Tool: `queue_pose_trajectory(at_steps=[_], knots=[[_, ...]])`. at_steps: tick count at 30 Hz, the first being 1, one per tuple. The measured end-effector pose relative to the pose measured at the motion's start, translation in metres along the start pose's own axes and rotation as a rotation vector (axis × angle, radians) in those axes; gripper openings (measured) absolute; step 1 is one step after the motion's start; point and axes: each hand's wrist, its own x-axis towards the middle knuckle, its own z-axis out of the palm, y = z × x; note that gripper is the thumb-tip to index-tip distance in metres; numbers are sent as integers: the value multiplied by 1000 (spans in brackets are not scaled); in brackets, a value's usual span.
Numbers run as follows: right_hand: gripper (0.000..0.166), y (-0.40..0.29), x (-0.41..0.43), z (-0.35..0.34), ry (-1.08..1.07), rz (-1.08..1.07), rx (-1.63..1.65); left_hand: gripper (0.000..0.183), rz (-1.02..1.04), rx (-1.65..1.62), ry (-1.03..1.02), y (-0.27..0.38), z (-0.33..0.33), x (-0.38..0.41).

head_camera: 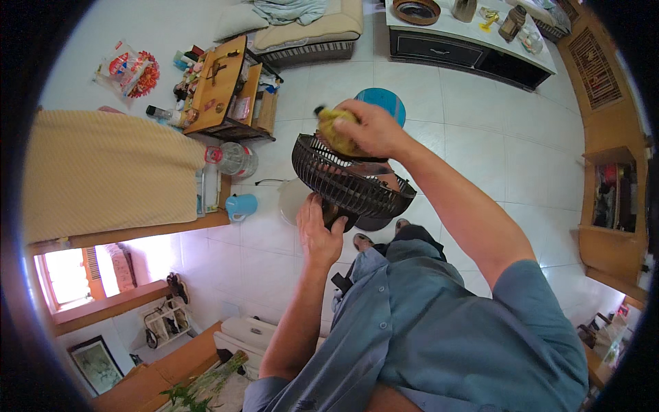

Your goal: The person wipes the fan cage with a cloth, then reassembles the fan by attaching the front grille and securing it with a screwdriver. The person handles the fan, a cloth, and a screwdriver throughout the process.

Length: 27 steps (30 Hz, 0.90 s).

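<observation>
A dark electric fan with a round wire guard (350, 180) is in front of me, its guard facing away and tilted upward. My left hand (320, 226) grips the motor housing (337, 213) behind the guard. A crumpled yellow-green cloth (340, 131) is held in my right hand (368, 129) at the far upper edge of the guard. Reddish, translucent fan blades (386, 175) show within the guard; the cloth's contact with them cannot be told. Under the fan, part of a pale round base (293, 198) is visible.
Beyond the fan stands a blue bucket (383, 103) on the tiled floor. To the left are a light-blue plastic jug (241, 207), a large clear plastic bottle (234, 159) and a wooden cabinet (219, 87). A low white-topped cabinet (463, 41) stands farther off. My feet are just below the fan.
</observation>
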Motion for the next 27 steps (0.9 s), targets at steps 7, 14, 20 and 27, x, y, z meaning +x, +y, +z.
queue_pose_trajectory(at_steps=[7,14,20,27], knots=[[38,10,34,33,-401,164,-672,73,-48,-25,-42,11,-7,7],[30,54,61,27,-655,155,-679,71,-156,-28,4,27,-4,1],[29,132,65,17,-581,162,-319,73,-310,-46,9,36,-1,5],[28,100,57,-22,-159,157,338,46,-431,-180,120,20,-13,3]])
